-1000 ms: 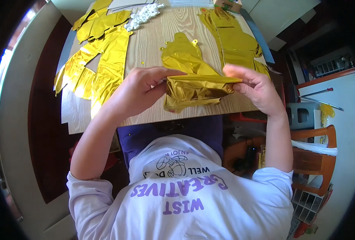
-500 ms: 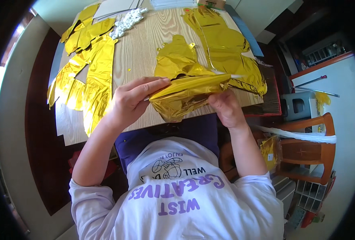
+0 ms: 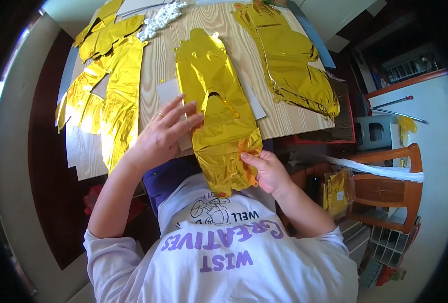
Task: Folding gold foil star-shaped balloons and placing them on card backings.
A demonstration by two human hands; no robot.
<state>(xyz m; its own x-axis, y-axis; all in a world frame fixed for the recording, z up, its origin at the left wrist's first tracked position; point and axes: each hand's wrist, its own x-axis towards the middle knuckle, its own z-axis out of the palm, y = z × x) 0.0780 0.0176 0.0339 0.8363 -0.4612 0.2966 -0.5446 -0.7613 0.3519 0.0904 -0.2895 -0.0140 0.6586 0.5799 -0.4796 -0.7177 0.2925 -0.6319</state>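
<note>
A: ok so where's the foil at, exactly?

B: The gold foil piece [image 3: 208, 70] is lying lengthwise in the middle of the near side. Top part's over the table [image 3: 244, 55], bottom end's past the near edge, close to the person's shirt [image 3: 224, 232]. Looks crinkly down there, and there's a dark curved gap around the middle. Slit or just a fold? Can't tell.

A: And the grip?

B: Right hand [image 3: 267, 169] has the lower right part pinched, thumb on top. Left hand [image 3: 168, 123] isn't clamped on anything: fingers spread, tips over the left edge. Can't tell if they're actually touching.

A: So only one side's properly held. What would worry you?

B: Mostly a lopsided pull. If the right hand tugs, I'd expect the sheet to skew or wrinkle, and if that gap is a slit it could rip further. The overhang could drag the rest down too if the pinch slips. Oh, and there's a ring [image 3: 160, 114] on the left hand, which might snag thin foil.

A: What's under it?

B: Pale card [image 3: 169, 92], poking out on both sides. One sheet or two, no idea. Could slide if it gets bumped.

A: Anything else close?

B: More foil on the left [image 3: 125, 86], more on the right [image 3: 284, 50], both apart from this one. White cluster [image 3: 160, 21] up at the far left.
</note>
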